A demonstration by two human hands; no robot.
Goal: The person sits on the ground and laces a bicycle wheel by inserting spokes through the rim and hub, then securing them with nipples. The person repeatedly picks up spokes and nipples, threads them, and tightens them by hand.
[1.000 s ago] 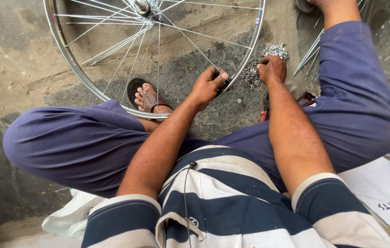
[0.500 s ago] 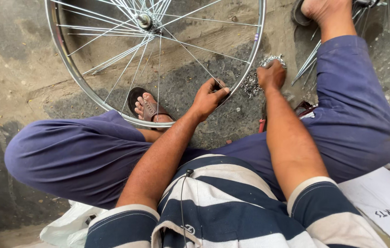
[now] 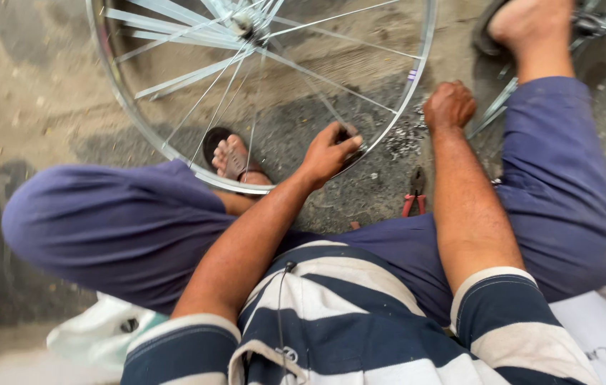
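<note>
Head view: the left hand pinches the rim of a spoked wheel lying on the ground, fingers curled over its lower edge. Just beyond the rim, the right hand hangs in a closed fist above a pile of small metal parts; red-handled pliers lie nearby.

Soft even daylight over my work, no hard shadows, faint sheen on the wheel rim beside my grip, wide-angle stretching at edges, slight motion softness
</note>
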